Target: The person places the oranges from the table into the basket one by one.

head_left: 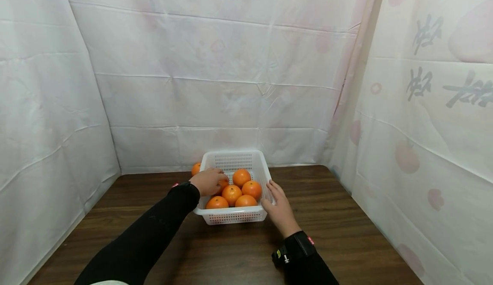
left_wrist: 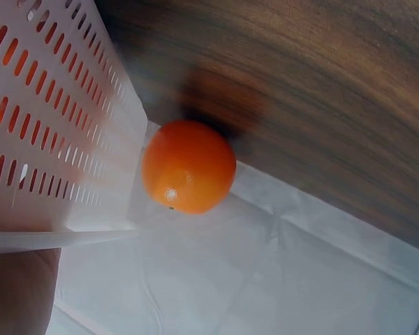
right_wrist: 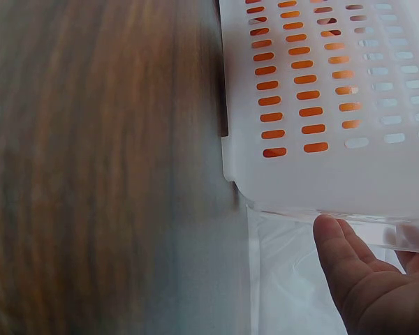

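A white plastic basket with slotted walls holds several oranges, among them one orange in the middle. My left hand reaches over the basket's left rim, and its fingers curl over another orange, which they partly hide. In the left wrist view, only a bit of that hand shows beside the rim. At the right rim is my right hand, thumb and fingers holding the edge. The right wrist view has its fingers against the rim, with orange fruit showing through the slots.
One orange lies outside the basket, by its left wall near the back of the dark wooden table. Pale printed cloth hangs behind the table and along both sides.
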Available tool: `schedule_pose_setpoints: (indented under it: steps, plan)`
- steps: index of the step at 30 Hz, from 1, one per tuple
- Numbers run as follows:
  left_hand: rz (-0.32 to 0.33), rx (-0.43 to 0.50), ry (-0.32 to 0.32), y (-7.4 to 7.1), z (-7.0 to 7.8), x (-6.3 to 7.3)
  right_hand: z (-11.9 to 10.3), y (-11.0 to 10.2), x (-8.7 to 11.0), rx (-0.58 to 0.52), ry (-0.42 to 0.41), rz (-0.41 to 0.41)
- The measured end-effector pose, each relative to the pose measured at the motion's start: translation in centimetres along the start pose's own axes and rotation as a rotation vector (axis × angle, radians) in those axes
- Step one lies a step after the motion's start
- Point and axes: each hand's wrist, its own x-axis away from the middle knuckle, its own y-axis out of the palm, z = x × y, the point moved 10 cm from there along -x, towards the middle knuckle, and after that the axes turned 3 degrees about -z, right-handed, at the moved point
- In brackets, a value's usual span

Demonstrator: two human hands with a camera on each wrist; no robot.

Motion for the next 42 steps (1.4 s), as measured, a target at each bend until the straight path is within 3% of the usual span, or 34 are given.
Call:
schedule_pose_setpoints:
  steps: [5, 7, 10, 13, 16, 19, 23, 28, 36, 42]
  plan:
    - [0.012, 0.026, 0.011, 0.2, -0.5, -0.7, 0.0, -0.2, -0.1, -0.001, 0.005, 0.000]
    - [0.022, 0.081, 0.027, 0.0, -0.6, -0.6, 0.1, -0.2, -0.1, 0.000, 0.006, 0.001]
    - [0.067, 0.165, 0.050, -0.9, -0.9, -0.2, 0.0, -0.1, -0.1, 0.014, -0.013, 0.003]
    - [0.129, 0.232, 0.035, -2.2, -1.8, 0.5, 0.2, 0.0, -0.1, 0.023, -0.020, 0.003]
    - [0.198, 0.283, -0.042, -3.5, -3.9, 1.1, 0.5, 0.1, -0.2, 0.019, -0.014, 0.003]
    - [0.291, 0.344, -0.130, -4.9, -7.0, 2.0, 0.7, 0.1, -0.4, 0.007, -0.001, 0.002]
    - [0.374, 0.332, -0.214, -5.7, -10.6, 3.4, 0.6, 0.1, -0.5, 0.001, -0.006, 0.004]
    - [0.326, 0.263, -0.256, -4.1, -12.4, 4.2, 0.7, 0.0, -0.4, 0.002, -0.001, 0.001]
    - [0.167, 0.307, -0.267, -0.5, -12.0, 2.5, 0.7, -0.1, -0.3, -0.006, 0.003, -0.004]
    - [0.140, 0.338, -0.265, 0.4, -12.2, 1.6, 0.8, 0.0, -0.4, 0.008, -0.004, -0.001]
